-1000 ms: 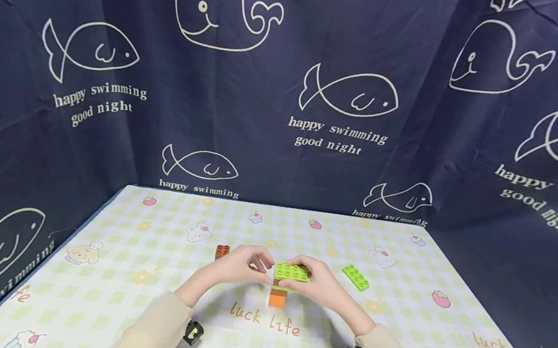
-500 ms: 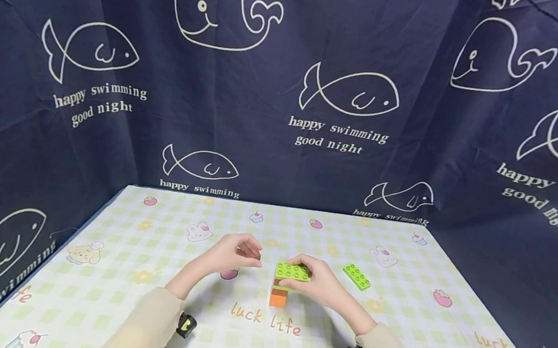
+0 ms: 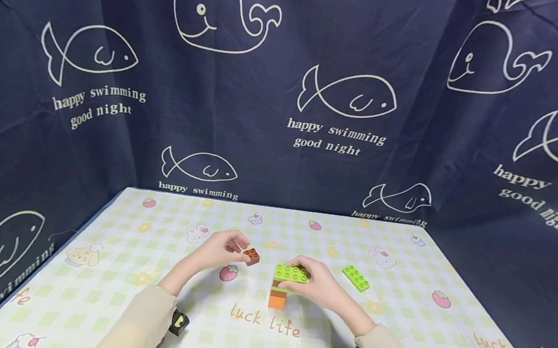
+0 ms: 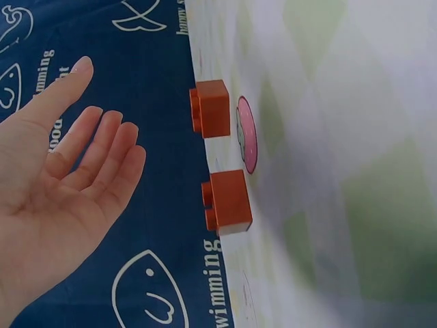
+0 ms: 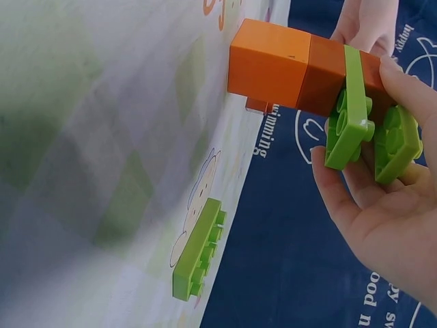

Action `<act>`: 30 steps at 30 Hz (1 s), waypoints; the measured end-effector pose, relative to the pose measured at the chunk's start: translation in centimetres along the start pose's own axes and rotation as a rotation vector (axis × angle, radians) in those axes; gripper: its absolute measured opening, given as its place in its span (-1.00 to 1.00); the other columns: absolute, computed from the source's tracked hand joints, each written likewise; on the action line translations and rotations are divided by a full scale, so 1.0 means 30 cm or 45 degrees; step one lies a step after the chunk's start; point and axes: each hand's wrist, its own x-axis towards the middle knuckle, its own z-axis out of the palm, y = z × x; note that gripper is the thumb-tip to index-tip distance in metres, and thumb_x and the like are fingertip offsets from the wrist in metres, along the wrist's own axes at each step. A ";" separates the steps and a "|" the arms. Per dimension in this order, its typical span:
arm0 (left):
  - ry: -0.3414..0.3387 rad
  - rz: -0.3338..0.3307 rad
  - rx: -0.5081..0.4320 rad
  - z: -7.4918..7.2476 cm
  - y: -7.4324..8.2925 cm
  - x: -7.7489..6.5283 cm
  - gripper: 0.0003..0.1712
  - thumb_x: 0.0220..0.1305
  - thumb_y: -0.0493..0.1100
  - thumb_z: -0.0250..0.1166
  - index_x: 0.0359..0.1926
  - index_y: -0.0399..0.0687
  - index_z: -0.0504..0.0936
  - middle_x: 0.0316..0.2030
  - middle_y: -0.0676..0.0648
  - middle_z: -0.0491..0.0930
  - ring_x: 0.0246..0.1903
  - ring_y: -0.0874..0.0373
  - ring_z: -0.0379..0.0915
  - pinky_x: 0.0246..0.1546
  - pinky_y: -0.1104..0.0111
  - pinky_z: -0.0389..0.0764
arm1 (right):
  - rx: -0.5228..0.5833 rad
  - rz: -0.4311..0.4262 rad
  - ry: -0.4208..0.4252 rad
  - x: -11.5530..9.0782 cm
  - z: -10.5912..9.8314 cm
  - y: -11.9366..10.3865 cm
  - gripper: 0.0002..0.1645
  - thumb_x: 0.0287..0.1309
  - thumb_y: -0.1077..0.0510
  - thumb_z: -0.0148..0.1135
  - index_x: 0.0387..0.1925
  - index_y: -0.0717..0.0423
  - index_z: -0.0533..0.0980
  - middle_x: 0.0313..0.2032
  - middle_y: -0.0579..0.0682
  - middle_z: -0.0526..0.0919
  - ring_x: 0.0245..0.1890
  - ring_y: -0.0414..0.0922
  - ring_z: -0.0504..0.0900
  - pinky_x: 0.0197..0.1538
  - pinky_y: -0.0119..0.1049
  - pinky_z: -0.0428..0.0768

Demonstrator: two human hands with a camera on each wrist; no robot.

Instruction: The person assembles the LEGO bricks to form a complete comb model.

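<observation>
A stack of toy building bricks stands upright on the table: an orange brick (image 3: 277,301) at the base, then a brown brick (image 5: 322,76), a green brick (image 5: 352,116), another brown one and a top green brick (image 3: 291,273). My right hand (image 3: 318,280) grips the upper part of the stack between thumb and fingers. Left of it, my left hand (image 3: 222,250) hovers with nothing in its fingers. Close by sit two small brown bricks in the left wrist view, one nearer brick (image 4: 231,201) and one farther brick (image 4: 213,109). The head view shows just one brown brick (image 3: 251,256); the left hand hides the other.
To the right of the stack lies a loose green brick (image 3: 355,278). The table wears a checked cloth (image 3: 93,285) with printed pictures. Dark blue curtains (image 3: 278,83) enclose its back and sides.
My left hand has drawn away from the stack to the left, uncovering one brown brick and covering the other in the head view. The right hand keeps its grip on the stack.
</observation>
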 end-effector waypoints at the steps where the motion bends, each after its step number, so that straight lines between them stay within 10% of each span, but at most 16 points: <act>1: 0.006 0.001 -0.001 -0.002 -0.005 0.000 -0.66 0.05 -0.09 0.42 -0.16 -0.11 0.59 -0.19 -0.17 0.63 -0.25 0.15 0.53 -0.18 0.31 0.56 | 0.000 -0.005 -0.004 -0.001 0.000 0.001 -0.57 -0.04 -0.05 0.40 -0.15 0.06 0.55 -0.32 -0.13 0.61 -0.39 -0.32 0.47 -0.27 -0.43 0.50; 30: 0.095 -0.150 0.076 -0.036 -0.119 0.014 -0.59 0.09 -0.20 0.38 -0.07 -0.34 0.54 -0.11 -0.26 0.60 -0.04 -0.20 0.48 0.06 0.02 0.47 | 0.013 -0.015 -0.041 -0.001 0.002 0.010 -0.52 -0.03 -0.08 0.39 -0.11 0.09 0.54 -0.28 -0.11 0.64 -0.33 -0.29 0.52 -0.18 -0.41 0.53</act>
